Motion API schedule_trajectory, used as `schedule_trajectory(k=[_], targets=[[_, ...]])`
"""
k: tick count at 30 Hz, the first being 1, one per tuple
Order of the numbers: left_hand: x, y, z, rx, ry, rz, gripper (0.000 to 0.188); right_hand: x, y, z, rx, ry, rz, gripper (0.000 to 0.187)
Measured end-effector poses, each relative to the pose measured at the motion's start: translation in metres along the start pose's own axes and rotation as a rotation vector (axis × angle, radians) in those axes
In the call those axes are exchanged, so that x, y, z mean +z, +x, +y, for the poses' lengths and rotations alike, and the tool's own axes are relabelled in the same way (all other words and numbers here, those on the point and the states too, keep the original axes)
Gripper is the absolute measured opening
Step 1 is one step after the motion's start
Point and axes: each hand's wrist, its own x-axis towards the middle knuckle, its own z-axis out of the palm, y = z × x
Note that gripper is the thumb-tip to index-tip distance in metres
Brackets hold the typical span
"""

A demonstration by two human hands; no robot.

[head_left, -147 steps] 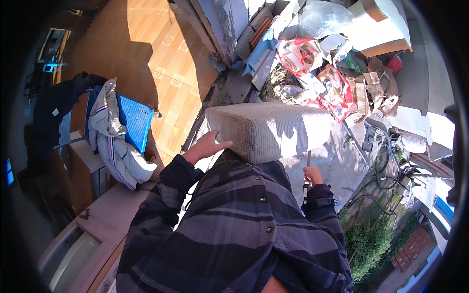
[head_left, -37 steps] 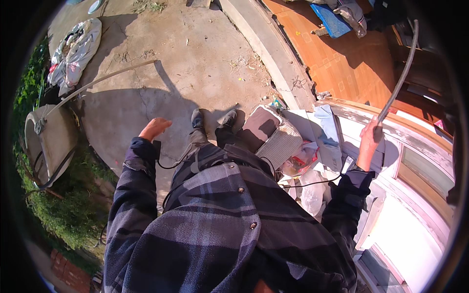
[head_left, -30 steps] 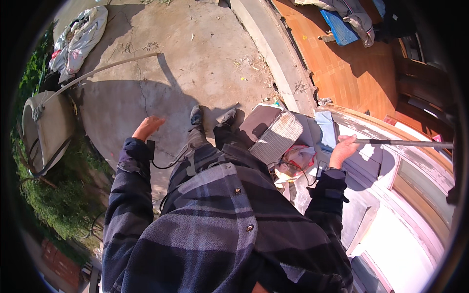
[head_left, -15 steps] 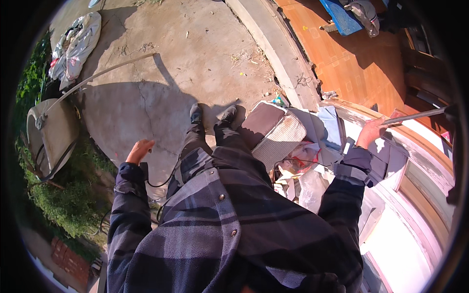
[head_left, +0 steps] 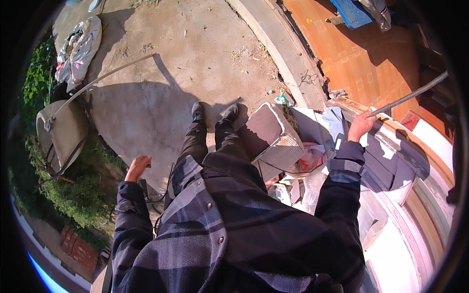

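A slender grey stick point(head_left: 415, 94) lies out to the person's right, its long axis running forward and rightward from the right hand point(head_left: 360, 124), whose fingers wrap its near end. The left hand point(head_left: 138, 167) is well apart, its fingers curled (whether around anything, I cannot tell). Between the hands, nearer the right, sits a brown-topped padded stool point(head_left: 266, 128); farther left, a curved pole point(head_left: 115, 72) reaches from a beige tub point(head_left: 58, 134) over the concrete ground point(head_left: 166, 29).
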Motion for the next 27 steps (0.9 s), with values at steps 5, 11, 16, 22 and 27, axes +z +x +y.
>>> schedule_trajectory(k=[5, 11, 16, 22, 27], targets=[[0.005, -0.006, 0.012, 0.058, 0.093, 0.021, 0.049, 0.038, -0.107, 0.063, 0.340, -0.770, -0.885, 0.032], [0.002, 0.002, 0.043, 0.067, 0.198, -0.004, 0.049, -0.013, 0.051, 0.039, -0.236, -0.463, -0.590, 0.043], [0.024, 0.006, 0.066, 0.143, 0.226, 0.043, 0.047, -0.009, 0.008, 0.038, 0.126, 0.060, 0.083, 0.036], [0.027, 0.002, 0.080, 0.154, 0.321, 0.034, 0.047, -0.014, -0.143, 0.085, -0.025, -0.812, -1.275, 0.037], [0.018, 0.006, 0.098, 0.150, 0.312, -0.005, 0.046, -0.058, -0.002, 0.073, -0.097, -0.416, -0.639, 0.037]])
